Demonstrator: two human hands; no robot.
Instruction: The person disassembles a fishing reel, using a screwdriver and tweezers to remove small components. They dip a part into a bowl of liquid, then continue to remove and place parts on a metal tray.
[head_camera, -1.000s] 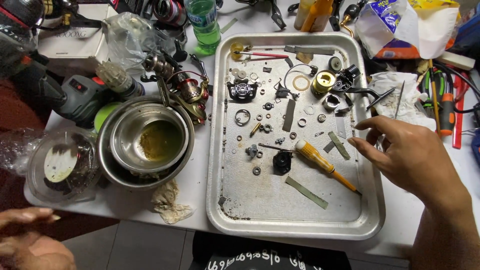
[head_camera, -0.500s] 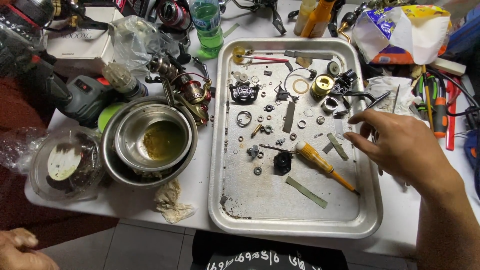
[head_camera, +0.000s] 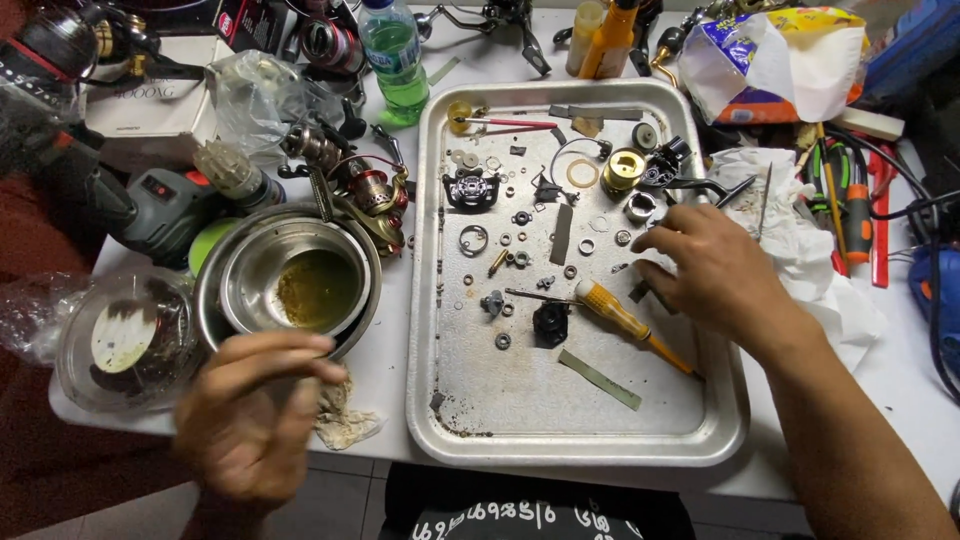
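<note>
At the right of the frame we rest our right hand (head_camera: 715, 272), fingers curled loosely over small parts on the metal tray (head_camera: 520, 435) beside the yellow-handled screwdriver (head_camera: 625, 322), while our left hand (head_camera: 255, 415), blurred with fingers half-spread and holding nothing, hovers lower left near the steel bowls (head_camera: 290, 285).

Yellow-handled screwdriver (head_camera: 625, 322), flat, tray's (head_camera: 580, 448) right

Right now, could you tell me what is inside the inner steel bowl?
The inner steel bowl holds murky yellowish-brown residue. The blurred left hand covers its near rim.
</note>
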